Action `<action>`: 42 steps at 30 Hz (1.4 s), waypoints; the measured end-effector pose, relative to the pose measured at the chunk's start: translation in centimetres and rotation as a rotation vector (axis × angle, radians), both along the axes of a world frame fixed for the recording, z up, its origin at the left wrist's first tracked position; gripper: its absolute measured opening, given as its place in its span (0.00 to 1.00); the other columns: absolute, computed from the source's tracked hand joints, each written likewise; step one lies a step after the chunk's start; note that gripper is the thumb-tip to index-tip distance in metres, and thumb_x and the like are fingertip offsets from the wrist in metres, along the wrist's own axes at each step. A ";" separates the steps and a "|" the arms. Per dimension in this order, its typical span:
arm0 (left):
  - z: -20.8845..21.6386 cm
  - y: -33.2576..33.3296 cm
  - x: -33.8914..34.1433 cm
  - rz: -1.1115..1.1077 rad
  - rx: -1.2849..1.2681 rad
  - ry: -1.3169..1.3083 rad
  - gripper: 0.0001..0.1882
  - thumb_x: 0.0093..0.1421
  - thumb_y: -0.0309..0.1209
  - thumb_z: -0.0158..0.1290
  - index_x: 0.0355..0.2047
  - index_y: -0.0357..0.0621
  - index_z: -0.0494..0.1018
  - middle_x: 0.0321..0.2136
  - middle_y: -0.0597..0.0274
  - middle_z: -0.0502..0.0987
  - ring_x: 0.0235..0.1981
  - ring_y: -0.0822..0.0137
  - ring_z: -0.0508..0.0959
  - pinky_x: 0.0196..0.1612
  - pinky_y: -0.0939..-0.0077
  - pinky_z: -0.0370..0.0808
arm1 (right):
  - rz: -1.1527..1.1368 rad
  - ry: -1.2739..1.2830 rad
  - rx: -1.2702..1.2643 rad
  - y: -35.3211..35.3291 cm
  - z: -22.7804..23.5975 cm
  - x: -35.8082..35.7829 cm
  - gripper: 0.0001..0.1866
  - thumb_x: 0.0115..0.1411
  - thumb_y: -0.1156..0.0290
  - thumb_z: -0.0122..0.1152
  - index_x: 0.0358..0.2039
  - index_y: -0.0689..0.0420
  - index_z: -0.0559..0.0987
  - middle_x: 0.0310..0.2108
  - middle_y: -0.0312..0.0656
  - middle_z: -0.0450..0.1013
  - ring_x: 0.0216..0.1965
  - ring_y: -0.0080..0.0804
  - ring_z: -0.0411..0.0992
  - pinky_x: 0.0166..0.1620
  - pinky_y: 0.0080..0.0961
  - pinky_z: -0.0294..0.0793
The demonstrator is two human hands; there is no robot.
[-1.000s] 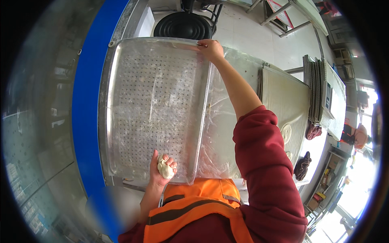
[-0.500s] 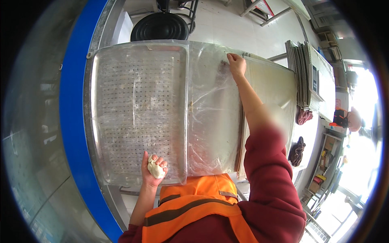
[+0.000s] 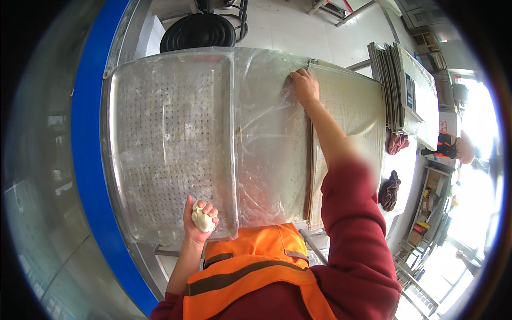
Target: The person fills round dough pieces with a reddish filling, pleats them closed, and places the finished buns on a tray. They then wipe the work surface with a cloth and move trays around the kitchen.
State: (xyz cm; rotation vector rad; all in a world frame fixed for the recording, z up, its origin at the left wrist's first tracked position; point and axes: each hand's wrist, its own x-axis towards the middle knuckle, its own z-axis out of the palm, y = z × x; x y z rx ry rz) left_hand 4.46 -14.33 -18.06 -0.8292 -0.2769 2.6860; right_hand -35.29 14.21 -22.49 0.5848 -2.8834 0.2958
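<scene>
My left hand (image 3: 199,220) is closed around a lump of pale, dough-like material (image 3: 203,217), its thumb pointing up. It is above the near right part of a perforated metal tray (image 3: 165,114), which lies under a clear plastic sheet (image 3: 266,176). The sheet also spreads to the right of the tray. At the far side of this sheet, beside a stack of flat boards or screens (image 3: 349,101), my right hand (image 3: 306,86) has its fingers bent down and drawn together. Whatever its fingertips hold, if anything, is hidden.
A blue strip (image 3: 88,133) runs along the left edge. Beyond the table stands a round black stool (image 3: 197,33). At the right are upright stacked panels (image 3: 386,85), a device with a small display (image 3: 413,90) and two dark crumpled cloths (image 3: 397,143) (image 3: 390,191).
My right hand has turned downward and come slightly nearer, its fingers now at the sheet. My left hand still grips the pale lump. The whole view has shifted a little.
</scene>
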 end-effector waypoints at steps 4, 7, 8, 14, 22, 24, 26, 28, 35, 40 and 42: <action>-0.2 0.0 0.6 0.005 0.000 0.010 0.27 0.64 0.54 0.38 0.27 0.44 0.73 0.23 0.62 0.70 0.31 0.64 0.70 0.34 0.66 0.75 | 0.127 -0.090 0.125 1.1 0.4 0.7 0.11 0.51 0.74 0.51 0.35 0.52 0.78 0.38 0.36 0.70 0.45 0.36 0.69 0.44 0.33 0.72; -0.2 -0.1 0.9 0.015 0.001 0.017 0.27 0.64 0.53 0.38 0.27 0.44 0.73 0.23 0.62 0.70 0.31 0.64 0.70 0.35 0.66 0.74 | 0.083 -0.210 0.259 2.0 0.8 2.3 0.12 0.54 0.72 0.52 0.38 0.50 0.78 0.40 0.36 0.71 0.45 0.36 0.70 0.43 0.33 0.72; -0.2 -0.1 0.9 0.019 0.003 0.021 0.27 0.64 0.53 0.38 0.27 0.44 0.73 0.23 0.61 0.70 0.31 0.64 0.70 0.35 0.66 0.74 | 0.044 -0.258 0.323 2.3 1.1 3.1 0.12 0.55 0.71 0.52 0.40 0.49 0.78 0.42 0.35 0.71 0.45 0.36 0.70 0.42 0.33 0.72; -0.4 -0.6 1.2 0.045 0.002 0.014 0.27 0.64 0.55 0.37 0.27 0.46 0.73 0.23 0.61 0.72 0.31 0.62 0.70 0.33 0.64 0.73 | -0.134 -0.223 -0.036 4.1 2.8 8.2 0.09 0.57 0.67 0.54 0.36 0.49 0.81 0.36 0.36 0.74 0.38 0.40 0.73 0.41 0.34 0.72; -0.8 -0.3 1.6 0.019 -0.002 0.021 0.28 0.64 0.54 0.36 0.27 0.45 0.73 0.23 0.61 0.71 0.31 0.63 0.70 0.35 0.64 0.74 | -0.110 -0.016 0.007 4.4 2.0 8.1 0.07 0.52 0.68 0.56 0.31 0.50 0.81 0.35 0.33 0.75 0.43 0.35 0.68 0.46 0.30 0.67; -0.8 0.0 1.6 0.011 0.003 0.016 0.28 0.64 0.55 0.36 0.26 0.45 0.74 0.22 0.61 0.72 0.30 0.61 0.70 0.34 0.63 0.74 | 0.055 0.132 0.097 3.8 1.0 7.5 0.07 0.50 0.69 0.56 0.31 0.50 0.80 0.35 0.33 0.74 0.43 0.34 0.67 0.47 0.31 0.65; -0.6 0.3 1.7 0.019 0.016 0.001 0.28 0.64 0.55 0.36 0.26 0.45 0.74 0.22 0.60 0.72 0.30 0.61 0.70 0.34 0.62 0.74 | 0.002 0.115 0.209 3.2 0.2 7.6 0.08 0.48 0.70 0.55 0.31 0.50 0.79 0.35 0.32 0.74 0.43 0.34 0.66 0.47 0.31 0.63; -0.5 0.4 1.9 0.021 0.019 0.003 0.28 0.64 0.55 0.36 0.26 0.45 0.74 0.22 0.60 0.72 0.30 0.61 0.71 0.34 0.62 0.74 | -0.067 0.085 0.267 2.7 -0.3 8.1 0.08 0.49 0.69 0.55 0.30 0.50 0.79 0.34 0.32 0.74 0.42 0.34 0.67 0.47 0.31 0.63; -0.6 0.5 2.8 0.037 -0.003 0.028 0.27 0.65 0.53 0.37 0.27 0.44 0.73 0.22 0.60 0.71 0.31 0.62 0.69 0.34 0.64 0.75 | -0.076 0.205 0.009 2.4 -0.6 8.4 0.06 0.50 0.69 0.58 0.30 0.48 0.80 0.31 0.30 0.73 0.40 0.32 0.68 0.46 0.32 0.61; -0.3 1.2 3.6 0.086 -0.021 0.067 0.27 0.64 0.53 0.37 0.27 0.44 0.74 0.23 0.60 0.71 0.31 0.62 0.70 0.35 0.63 0.76 | -0.024 0.110 0.181 2.6 -0.5 7.9 0.06 0.46 0.70 0.58 0.28 0.49 0.80 0.26 0.34 0.73 0.39 0.35 0.68 0.48 0.33 0.61; -0.1 2.0 3.9 0.098 -0.044 0.069 0.27 0.64 0.53 0.37 0.27 0.44 0.74 0.23 0.60 0.71 0.32 0.62 0.70 0.36 0.63 0.76 | -0.028 0.069 0.120 2.5 0.0 8.6 0.07 0.48 0.70 0.59 0.30 0.49 0.80 0.27 0.35 0.73 0.37 0.32 0.69 0.45 0.31 0.63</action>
